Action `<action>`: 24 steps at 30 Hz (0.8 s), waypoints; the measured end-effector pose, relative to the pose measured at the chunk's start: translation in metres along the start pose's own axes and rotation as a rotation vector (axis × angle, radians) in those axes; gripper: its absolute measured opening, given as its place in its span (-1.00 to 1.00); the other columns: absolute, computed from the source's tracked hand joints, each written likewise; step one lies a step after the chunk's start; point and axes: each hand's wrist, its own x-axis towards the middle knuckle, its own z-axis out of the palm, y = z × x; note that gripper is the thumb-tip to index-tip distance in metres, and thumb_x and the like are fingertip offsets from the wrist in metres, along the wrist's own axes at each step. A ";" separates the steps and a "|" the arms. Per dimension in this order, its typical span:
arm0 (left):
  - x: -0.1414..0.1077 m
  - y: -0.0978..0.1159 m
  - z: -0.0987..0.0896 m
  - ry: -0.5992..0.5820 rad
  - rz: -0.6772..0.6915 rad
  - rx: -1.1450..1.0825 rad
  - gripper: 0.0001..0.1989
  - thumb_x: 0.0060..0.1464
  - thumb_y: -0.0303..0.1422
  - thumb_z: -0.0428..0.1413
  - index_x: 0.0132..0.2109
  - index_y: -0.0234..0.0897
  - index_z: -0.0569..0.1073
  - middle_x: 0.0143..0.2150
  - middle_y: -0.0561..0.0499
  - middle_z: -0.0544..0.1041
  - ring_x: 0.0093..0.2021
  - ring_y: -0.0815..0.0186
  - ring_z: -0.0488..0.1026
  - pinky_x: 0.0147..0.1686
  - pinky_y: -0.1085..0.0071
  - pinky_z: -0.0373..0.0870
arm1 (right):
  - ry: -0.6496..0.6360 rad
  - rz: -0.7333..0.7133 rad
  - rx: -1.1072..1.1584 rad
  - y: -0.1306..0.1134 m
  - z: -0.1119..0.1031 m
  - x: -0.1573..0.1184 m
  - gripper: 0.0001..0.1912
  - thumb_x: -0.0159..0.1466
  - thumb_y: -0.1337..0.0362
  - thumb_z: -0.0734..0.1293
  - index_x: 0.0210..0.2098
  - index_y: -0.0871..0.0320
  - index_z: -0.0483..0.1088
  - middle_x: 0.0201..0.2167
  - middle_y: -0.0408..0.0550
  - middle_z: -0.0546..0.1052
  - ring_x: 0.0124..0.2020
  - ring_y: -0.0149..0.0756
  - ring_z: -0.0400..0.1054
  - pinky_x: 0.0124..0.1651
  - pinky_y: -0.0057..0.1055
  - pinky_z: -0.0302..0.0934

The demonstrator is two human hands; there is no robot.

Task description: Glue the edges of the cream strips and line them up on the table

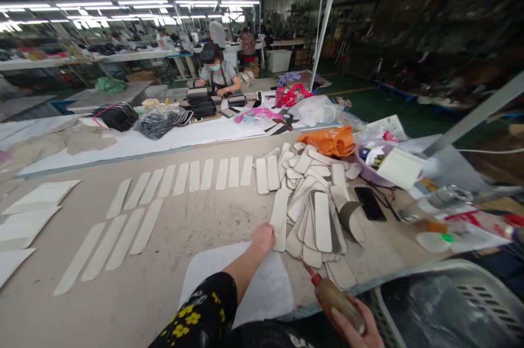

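My left hand (264, 237) pinches the lower left edge of a long pale strip (279, 217) with rounded corners, beside the pile. In my right hand (358, 326), low in view, is a brown squeeze bottle (338, 301) with a red nozzle pointing up and left. Many similar pieces lie in a loose pile (307, 189), some with grey sides showing. A row of pale strips (194, 175) runs across the table to the left, with several longer strips (96, 252) nearer me. A white sheet (270, 288) lies under my left forearm.
A black phone (370, 204), a purple basin (368, 170) and an orange bag (331, 141) lie around the pile. A plastic crate (442, 304) stands at the lower right. Clear jars and bags are on the right. Across the table sits a person (219, 72) by dark stacks (200, 102).
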 end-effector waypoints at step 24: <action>-0.184 -0.234 0.047 0.327 0.018 -0.070 -0.59 0.22 -0.48 -0.07 0.18 -0.25 0.37 0.14 -0.16 0.39 0.14 0.12 0.29 0.20 0.08 0.30 | -0.646 -0.573 -0.303 -0.029 0.205 -0.002 -0.44 0.01 0.05 0.47 -0.08 0.24 0.38 -0.11 0.14 0.52 -0.07 0.05 0.42 0.05 0.04 0.32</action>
